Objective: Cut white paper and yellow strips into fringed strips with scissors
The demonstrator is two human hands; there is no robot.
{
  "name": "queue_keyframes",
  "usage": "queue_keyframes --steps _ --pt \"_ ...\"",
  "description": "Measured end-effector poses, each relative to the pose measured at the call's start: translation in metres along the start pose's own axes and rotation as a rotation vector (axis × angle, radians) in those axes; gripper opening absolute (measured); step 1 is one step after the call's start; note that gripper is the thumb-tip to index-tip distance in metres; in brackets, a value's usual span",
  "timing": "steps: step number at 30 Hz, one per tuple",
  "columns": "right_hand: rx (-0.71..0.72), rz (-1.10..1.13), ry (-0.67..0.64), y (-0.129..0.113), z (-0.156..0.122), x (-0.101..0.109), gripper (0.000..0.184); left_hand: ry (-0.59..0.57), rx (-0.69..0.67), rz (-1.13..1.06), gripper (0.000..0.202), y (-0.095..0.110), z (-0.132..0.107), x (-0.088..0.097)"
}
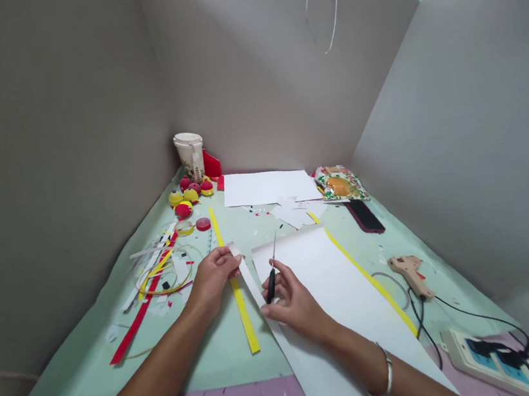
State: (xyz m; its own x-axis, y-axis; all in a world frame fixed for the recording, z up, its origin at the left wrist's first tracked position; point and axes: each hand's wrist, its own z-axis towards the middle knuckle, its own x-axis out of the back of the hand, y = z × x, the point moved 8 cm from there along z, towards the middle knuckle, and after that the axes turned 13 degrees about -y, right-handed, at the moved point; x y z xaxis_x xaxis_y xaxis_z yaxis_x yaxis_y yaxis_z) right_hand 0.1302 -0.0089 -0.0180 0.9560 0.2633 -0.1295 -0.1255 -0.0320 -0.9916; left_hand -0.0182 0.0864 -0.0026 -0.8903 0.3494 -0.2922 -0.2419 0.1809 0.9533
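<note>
My left hand point(214, 277) pinches the far end of a narrow white paper strip point(252, 285) that runs along the left edge of a large white sheet point(340, 292). My right hand point(294, 303) grips black-handled scissors point(271, 276), their blades pointing away from me along the gap between strip and sheet. A long yellow paper strip point(239, 299) lies just under and left of the white strip. A second yellow strip point(370, 278) lies along the right side of the large sheet.
Paper scraps and a red strip point(139, 318) litter the left of the green mat point(97, 369). At the back stand a cup point(189, 154), red and yellow balls point(190, 195), white sheets point(267, 186) and a snack packet point(340, 183). A phone point(365, 216), glue gun point(409, 273) and power strip point(490, 356) lie right.
</note>
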Motion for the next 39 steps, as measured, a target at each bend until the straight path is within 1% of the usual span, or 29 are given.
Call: queue_keyframes --steps 3,7,13,17,20,23,28,32,37,39 --pt "-0.067 -0.067 0.000 0.008 0.002 0.000 0.092 0.024 0.001 -0.004 0.037 -0.001 0.002 0.003" --pt "-0.093 -0.072 0.015 0.012 0.002 0.002 0.092 0.028 0.013 -0.007 0.031 -0.002 0.003 0.003" --pt "-0.085 -0.022 0.044 0.014 0.002 0.005 0.093 -0.029 0.073 -0.031 0.032 -0.004 0.000 -0.005" --pt "-0.072 0.023 0.061 0.013 0.003 0.005 0.093 -0.110 0.119 0.073 0.029 -0.007 -0.004 -0.017" --pt "-0.073 0.028 0.054 0.013 0.003 0.004 0.093 -0.115 0.121 0.144 0.026 -0.005 -0.006 -0.019" --pt "-0.068 0.024 0.057 0.012 0.002 0.004 0.093 -0.065 0.103 0.149 0.027 0.000 -0.005 -0.011" --pt "-0.068 -0.002 0.050 0.012 0.000 0.004 0.090 0.042 0.087 0.084 0.029 0.007 -0.003 0.006" --pt "-0.068 -0.022 0.046 0.012 0.000 0.005 0.089 0.079 0.030 0.047 0.027 0.011 -0.001 0.014" --pt "-0.060 -0.015 0.041 0.013 0.001 0.005 0.090 0.145 0.000 -0.005 0.020 0.014 0.002 0.027" --pt "-0.057 0.002 0.048 0.012 0.000 0.005 0.089 0.155 -0.015 -0.018 0.019 0.016 0.002 0.030"
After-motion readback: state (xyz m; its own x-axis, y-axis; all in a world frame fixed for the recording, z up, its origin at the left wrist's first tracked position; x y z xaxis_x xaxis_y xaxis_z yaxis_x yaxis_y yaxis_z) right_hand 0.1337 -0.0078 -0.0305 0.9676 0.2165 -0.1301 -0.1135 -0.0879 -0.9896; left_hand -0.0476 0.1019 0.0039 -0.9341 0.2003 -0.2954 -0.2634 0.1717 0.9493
